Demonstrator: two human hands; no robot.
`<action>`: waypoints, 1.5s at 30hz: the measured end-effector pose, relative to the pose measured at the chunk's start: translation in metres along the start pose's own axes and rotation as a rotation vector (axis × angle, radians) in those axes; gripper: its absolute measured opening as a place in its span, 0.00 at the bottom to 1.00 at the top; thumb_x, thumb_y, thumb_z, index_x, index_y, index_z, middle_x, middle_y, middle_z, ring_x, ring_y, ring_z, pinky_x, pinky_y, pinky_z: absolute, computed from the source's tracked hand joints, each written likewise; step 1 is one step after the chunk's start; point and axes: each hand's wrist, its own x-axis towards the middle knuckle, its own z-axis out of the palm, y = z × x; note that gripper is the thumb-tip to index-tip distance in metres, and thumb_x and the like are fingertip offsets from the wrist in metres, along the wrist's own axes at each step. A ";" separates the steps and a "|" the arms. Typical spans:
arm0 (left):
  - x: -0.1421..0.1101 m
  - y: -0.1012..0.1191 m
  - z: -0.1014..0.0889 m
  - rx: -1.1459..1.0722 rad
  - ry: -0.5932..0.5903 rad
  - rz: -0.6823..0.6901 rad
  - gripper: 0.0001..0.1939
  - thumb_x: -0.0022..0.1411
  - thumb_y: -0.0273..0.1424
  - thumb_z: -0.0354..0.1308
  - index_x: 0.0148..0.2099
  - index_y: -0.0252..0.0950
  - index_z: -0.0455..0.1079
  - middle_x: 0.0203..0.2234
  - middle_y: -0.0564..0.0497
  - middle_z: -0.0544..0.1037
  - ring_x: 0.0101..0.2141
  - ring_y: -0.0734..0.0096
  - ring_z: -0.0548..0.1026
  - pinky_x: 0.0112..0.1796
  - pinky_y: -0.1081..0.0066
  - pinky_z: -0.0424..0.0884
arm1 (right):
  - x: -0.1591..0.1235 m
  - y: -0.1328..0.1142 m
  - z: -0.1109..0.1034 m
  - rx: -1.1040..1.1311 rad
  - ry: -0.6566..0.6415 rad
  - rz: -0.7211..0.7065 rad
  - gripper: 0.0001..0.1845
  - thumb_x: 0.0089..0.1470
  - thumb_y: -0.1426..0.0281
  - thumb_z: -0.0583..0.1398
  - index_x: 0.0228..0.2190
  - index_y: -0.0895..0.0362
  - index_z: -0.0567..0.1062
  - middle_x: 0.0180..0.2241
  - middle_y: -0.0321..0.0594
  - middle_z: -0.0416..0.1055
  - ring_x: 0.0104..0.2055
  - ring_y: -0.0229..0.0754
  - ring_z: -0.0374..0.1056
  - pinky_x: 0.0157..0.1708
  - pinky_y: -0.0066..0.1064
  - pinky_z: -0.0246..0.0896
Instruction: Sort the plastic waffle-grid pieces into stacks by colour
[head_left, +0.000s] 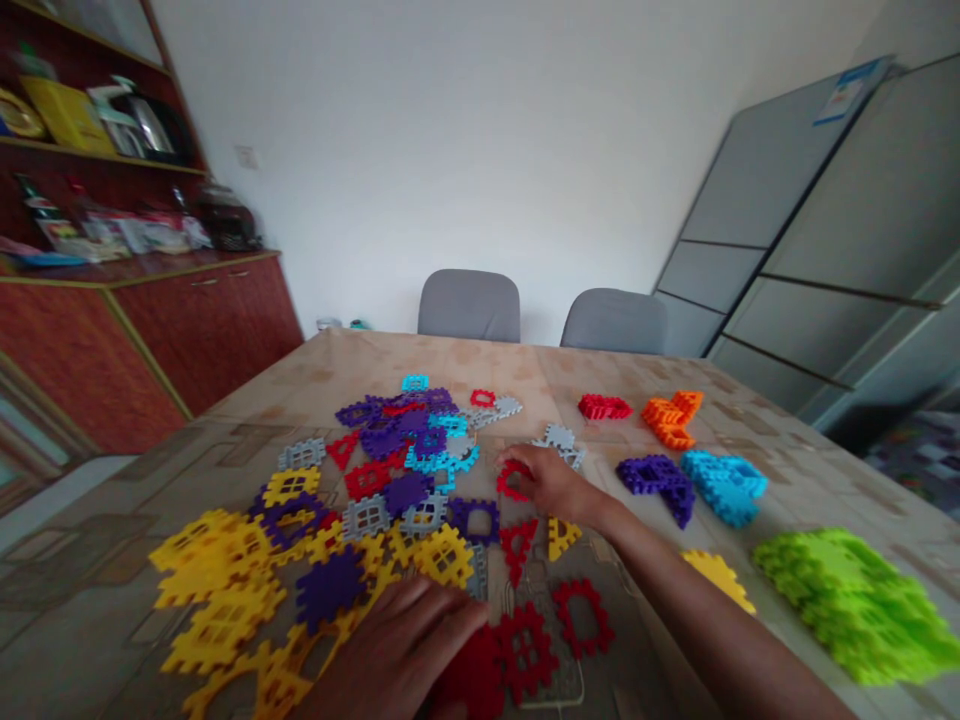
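My left hand (401,640) is low in the view, its fingers curled over the upper left of a solid red square building piece (480,675). The thumb side is partly cut off by the lower edge. Reaching forward, my right hand (551,482) has its fingers closed on a red building piece with an opening (511,480), partly covered by the fingers. Between the hands lie a red triangle piece (517,548) and a yellow triangle piece (562,536). A red window piece (527,650) touches or overlaps the solid red one, and a red frame piece (583,617) lies beside it.
Yellow pieces (232,550), purple pieces (390,435) and light-blue pieces (450,455) spread across the left. Sorted stacks stand right: green (847,590), light blue (724,485), purple (656,480), orange (673,418), red (604,407). Grey chairs (469,305) stand beyond the table.
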 end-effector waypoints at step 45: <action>-0.001 -0.151 -0.022 -0.206 0.026 -0.585 0.23 0.63 0.49 0.53 0.51 0.41 0.74 0.49 0.54 0.81 0.49 0.54 0.77 0.51 0.64 0.72 | -0.135 -0.065 -0.026 -0.172 -0.257 0.258 0.37 0.46 0.73 0.67 0.58 0.49 0.68 0.61 0.47 0.63 0.63 0.56 0.55 0.61 0.51 0.50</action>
